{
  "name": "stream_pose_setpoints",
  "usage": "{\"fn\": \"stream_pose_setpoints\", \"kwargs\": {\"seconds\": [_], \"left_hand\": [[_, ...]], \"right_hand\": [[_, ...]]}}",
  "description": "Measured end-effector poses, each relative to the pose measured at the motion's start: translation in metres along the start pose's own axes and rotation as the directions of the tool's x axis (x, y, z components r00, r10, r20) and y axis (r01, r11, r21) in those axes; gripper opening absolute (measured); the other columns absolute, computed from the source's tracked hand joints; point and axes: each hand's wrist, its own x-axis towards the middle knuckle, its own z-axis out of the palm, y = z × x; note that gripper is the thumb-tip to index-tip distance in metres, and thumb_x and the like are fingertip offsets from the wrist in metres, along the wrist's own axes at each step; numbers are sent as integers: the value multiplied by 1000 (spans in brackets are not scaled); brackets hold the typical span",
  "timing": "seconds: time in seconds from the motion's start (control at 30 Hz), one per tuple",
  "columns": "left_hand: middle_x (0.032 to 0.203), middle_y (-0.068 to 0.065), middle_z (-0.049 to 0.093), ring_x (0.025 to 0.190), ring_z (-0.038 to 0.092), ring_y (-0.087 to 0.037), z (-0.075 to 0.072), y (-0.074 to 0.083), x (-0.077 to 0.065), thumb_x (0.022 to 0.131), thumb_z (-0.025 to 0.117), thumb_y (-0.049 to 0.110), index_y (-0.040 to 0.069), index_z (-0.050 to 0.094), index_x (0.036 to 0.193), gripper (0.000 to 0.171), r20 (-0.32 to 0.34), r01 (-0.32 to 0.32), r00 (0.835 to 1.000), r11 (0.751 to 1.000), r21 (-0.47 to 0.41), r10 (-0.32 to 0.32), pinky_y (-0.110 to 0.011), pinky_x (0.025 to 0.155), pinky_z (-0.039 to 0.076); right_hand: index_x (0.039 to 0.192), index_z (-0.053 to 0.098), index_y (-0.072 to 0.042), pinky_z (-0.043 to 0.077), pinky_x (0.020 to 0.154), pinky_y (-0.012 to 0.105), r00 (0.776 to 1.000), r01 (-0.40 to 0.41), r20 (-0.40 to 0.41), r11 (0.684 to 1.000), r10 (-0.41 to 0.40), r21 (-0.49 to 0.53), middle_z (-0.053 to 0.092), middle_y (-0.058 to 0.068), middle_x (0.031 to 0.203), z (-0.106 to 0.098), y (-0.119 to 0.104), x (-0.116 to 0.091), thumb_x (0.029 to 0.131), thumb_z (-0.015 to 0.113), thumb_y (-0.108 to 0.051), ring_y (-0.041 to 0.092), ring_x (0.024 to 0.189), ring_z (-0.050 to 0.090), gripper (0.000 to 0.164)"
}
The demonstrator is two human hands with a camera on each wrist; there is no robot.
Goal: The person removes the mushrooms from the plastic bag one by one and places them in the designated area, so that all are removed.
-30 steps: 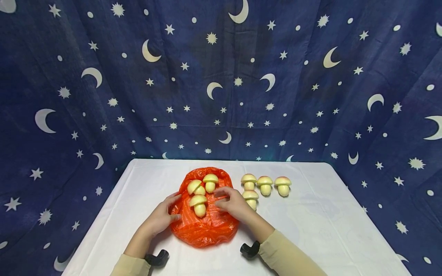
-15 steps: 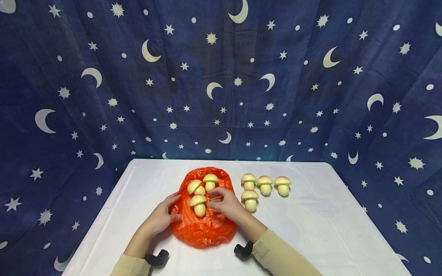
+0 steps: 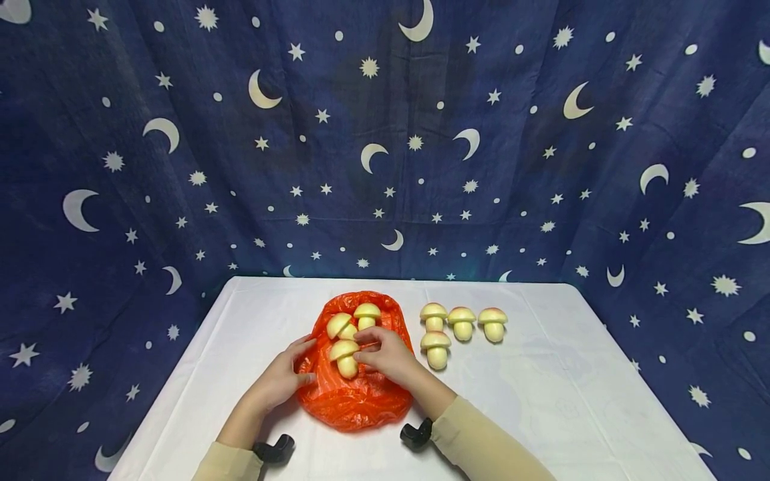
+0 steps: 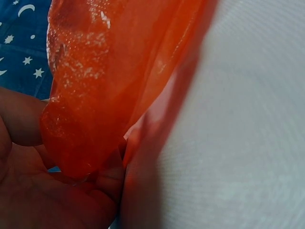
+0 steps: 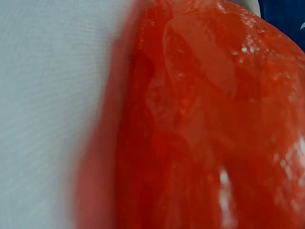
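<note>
A red plastic bag (image 3: 355, 409) lies spread with its mouth up and its rim rolled down. Several pale yellow toy mushrooms (image 3: 367, 311) are in this view, three of them inside the bag. My left hand (image 3: 278, 377) holds the bag's left rim; in the left wrist view the red film (image 4: 102, 86) runs between thumb and fingers. Reaching in from the right, my right hand (image 3: 388, 357) has its fingertips and thumb at the front toy mushroom (image 3: 345, 364), on its right side. In the right wrist view the bag's wall (image 5: 205, 124) hides the fingers.
Several more toy mushrooms (image 3: 462, 324) lie on the white tabletop (image 3: 541, 401) to the right of the bag, some with reddish tops. A dark blue curtain (image 3: 385, 167) with moons and stars stands behind the table. Black wrist pieces (image 3: 416, 433) sit below the hands.
My right hand has moved left across the bag to the front toy mushroom, which has tilted slightly. The left hand keeps its place at the rim.
</note>
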Motion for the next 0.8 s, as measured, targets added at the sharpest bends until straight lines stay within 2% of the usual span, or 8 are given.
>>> {"fn": "stream_pose_setpoints", "kwargs": {"seconds": [0.33,0.6,0.8], "left_hand": [[174,-22,34,163,24,-52,1,0,0,85,74,-7,-2,49,158,78,-2,-26,1000,1000,-7,25,-70,132,16],[174,-21,34,163,24,-52,0,0,0,86,74,-6,0,50,159,77,-5,-16,1000,1000,-3,16,-70,132,17],[174,-21,35,162,26,-52,0,0,-1,87,75,-5,1,50,159,76,-7,-14,1000,1000,7,14,-71,132,18]], "right_hand": [[131,71,-5,69,82,40,1000,2,4,999,-2,-39,74,16,125,7,0,6,92,82,-12,20,101,75,41],[131,71,-4,68,82,40,1000,4,17,1000,-4,-16,72,16,126,14,-4,5,92,81,-11,20,102,77,41],[131,72,-6,67,76,34,1000,4,17,998,-3,-63,72,13,124,20,-5,7,92,82,-12,17,97,75,41]]}}
